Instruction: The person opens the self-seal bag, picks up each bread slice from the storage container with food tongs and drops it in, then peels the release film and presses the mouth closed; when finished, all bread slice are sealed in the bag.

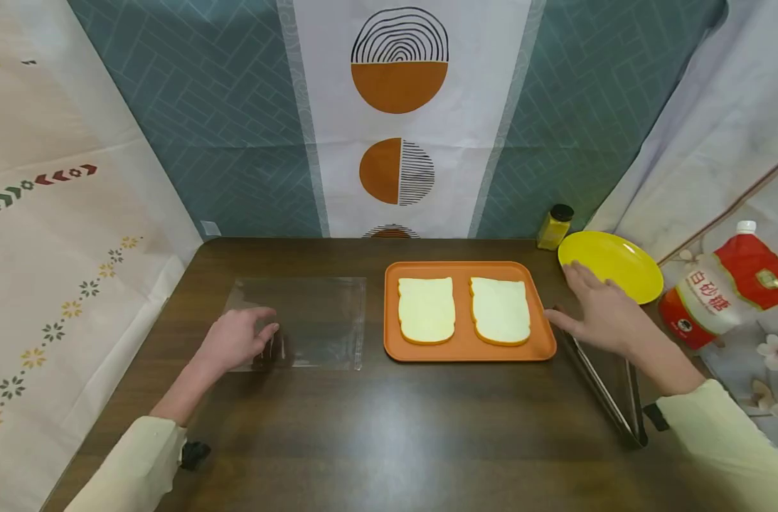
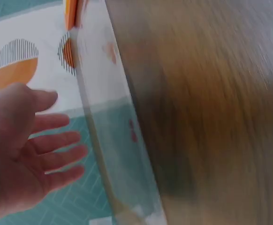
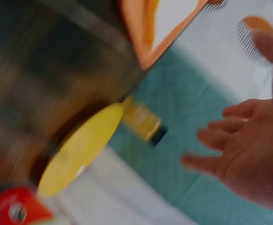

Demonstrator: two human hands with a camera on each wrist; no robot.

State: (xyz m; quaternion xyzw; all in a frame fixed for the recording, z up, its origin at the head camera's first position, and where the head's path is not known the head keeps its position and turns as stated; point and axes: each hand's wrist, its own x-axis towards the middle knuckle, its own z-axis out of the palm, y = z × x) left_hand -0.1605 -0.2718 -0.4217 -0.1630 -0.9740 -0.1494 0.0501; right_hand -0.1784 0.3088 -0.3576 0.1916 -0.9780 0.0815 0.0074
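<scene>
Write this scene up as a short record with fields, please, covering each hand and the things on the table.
Left hand: holding nothing, over the clear plastic sheet or bag
Right hand: fingers extended, holding nothing, above the metal tongs
Orange tray: bears two bread slices, side by side, apart
Far right: yellow jar with black cap, yellow plate, red-and-white pouch
Surface: dark wooden table

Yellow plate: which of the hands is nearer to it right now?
Right. The right hand is close beside the yellow plate; the left hand is far off at the clear bag, left of the orange tray.
</scene>
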